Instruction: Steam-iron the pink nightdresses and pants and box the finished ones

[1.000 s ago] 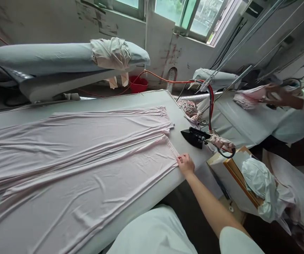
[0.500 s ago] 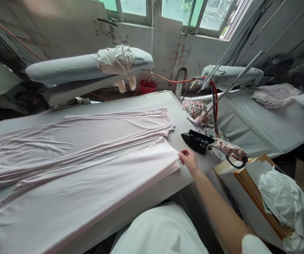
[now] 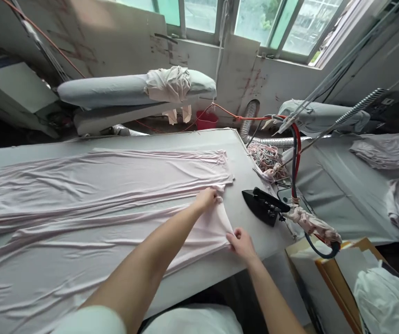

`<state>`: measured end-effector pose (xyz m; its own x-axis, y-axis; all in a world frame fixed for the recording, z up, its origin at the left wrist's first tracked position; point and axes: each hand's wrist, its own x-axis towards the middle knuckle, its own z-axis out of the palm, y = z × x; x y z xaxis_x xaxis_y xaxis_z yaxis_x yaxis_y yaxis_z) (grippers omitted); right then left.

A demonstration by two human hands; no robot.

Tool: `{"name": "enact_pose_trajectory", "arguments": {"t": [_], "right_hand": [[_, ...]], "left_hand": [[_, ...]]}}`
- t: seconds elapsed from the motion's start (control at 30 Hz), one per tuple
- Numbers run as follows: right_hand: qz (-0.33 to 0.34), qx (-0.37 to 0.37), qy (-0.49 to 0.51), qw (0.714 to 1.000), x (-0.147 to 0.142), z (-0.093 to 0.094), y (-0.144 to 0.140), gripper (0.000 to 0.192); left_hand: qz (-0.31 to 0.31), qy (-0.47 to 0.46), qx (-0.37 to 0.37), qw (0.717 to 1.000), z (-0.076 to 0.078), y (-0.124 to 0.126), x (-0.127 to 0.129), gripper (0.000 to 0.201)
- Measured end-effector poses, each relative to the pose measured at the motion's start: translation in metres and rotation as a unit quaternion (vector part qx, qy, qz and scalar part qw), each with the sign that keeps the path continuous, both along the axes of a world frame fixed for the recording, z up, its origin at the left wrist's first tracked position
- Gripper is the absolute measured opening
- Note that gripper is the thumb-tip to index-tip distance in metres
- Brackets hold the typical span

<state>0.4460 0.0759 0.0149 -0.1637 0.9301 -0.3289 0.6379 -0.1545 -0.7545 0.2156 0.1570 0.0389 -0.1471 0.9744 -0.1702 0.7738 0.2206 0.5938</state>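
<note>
Both hands, left (image 3: 206, 198) and right (image 3: 241, 242), pinch the cloth's (image 3: 91, 218) hem; it stretches away leftward. Iron (image 3: 264, 206) sits just right.

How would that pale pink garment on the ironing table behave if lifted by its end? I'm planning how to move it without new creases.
Probably very floppy: the pink garment lies in soft ripples, and its hem peaks where the left hand and right hand pinch it. It looks thin and light, so it would likely sag and drag along the table, creasing easily.

Single head-worn view, forward and down, close over ironing table (image 3: 171, 139).
</note>
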Motion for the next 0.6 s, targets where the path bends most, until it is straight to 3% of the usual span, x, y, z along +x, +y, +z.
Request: {"name": "enact_pose_trajectory", "arguments": {"t": [0.07,0.17,0.27,0.33,0.4,0.47,0.53,0.6], "right_hand": [[-0.037,-0.05,0.031,0.998,0.008,-0.009,-0.005,0.03],[0.002,-0.073,-0.16,0.984,0.02,-0.004,-0.008,0.028],[0.097,-0.048,-0.278,0.954,0.031,0.023,0.009,0.032],[0.138,0.063,-0.246,0.957,0.038,0.048,0.038,0.045],[0.133,0.214,-0.231,0.94,0.044,0.072,0.077,0.057],[0.12,0.264,-0.271,0.918,0.047,0.093,0.117,0.06],[0.148,0.175,-0.312,0.922,0.047,0.112,0.144,0.054],[0.213,0.065,-0.316,0.922,0.045,0.126,0.146,0.045]], "left_hand": [[-0.01,-0.014,-0.001,1.0,0.003,0.029,0.018,0.006],[0.013,-0.023,0.008,1.0,0.007,0.027,0.036,0.017],[0.014,-0.034,0.08,0.996,0.002,-0.032,0.048,0.037],[-0.026,-0.032,0.161,0.986,-0.011,-0.085,0.055,0.038],[-0.111,-0.021,0.18,0.977,-0.029,-0.129,0.064,0.048],[-0.213,-0.043,0.165,0.962,-0.041,-0.147,0.072,0.06],[-0.241,-0.108,0.123,0.957,-0.039,-0.135,0.072,0.046],[-0.162,-0.158,0.084,0.971,-0.025,-0.102,0.058,0.031]]}}
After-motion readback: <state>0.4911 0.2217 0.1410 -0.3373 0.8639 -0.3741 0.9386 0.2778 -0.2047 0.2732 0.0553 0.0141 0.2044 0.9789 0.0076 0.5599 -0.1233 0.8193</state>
